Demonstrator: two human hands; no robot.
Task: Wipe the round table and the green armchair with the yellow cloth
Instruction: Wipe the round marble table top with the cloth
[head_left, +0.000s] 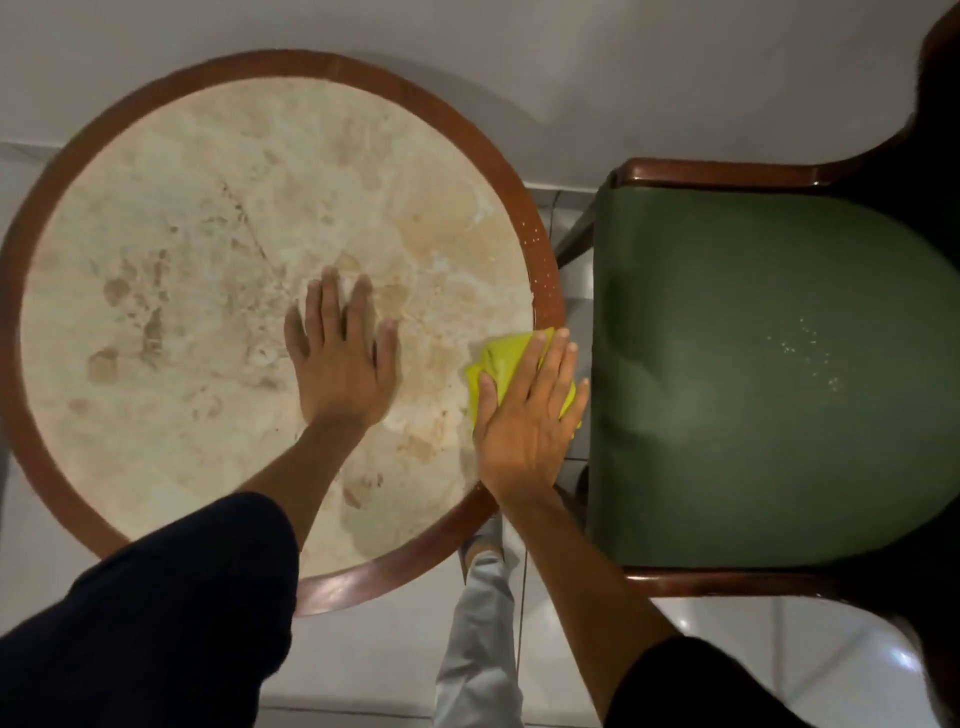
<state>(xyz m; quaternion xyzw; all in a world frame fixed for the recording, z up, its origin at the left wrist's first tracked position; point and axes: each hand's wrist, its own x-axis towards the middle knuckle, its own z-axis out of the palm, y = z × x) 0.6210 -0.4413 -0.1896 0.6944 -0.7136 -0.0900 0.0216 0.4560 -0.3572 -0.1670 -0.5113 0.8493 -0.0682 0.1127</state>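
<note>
The round table (171, 218) has a mottled beige stone top and a brown wooden rim. My left hand (340, 358) lies flat on the stone near the middle, fingers spread, holding nothing. My right hand (524, 415) presses flat on the yellow cloth (501, 358) at the table's right edge, over the rim. The cloth is folded and mostly covered by the hand. Just right of the table stands the green armchair (769, 374), with a dark green seat, a brown wooden frame and some pale specks on the seat.
A pale wall (623, 78) runs behind the table and chair. White floor tiles (753, 639) show below and between them. My leg in light trousers (480, 639) is under the table's near edge. White specks dot the table rim (540, 260) at right.
</note>
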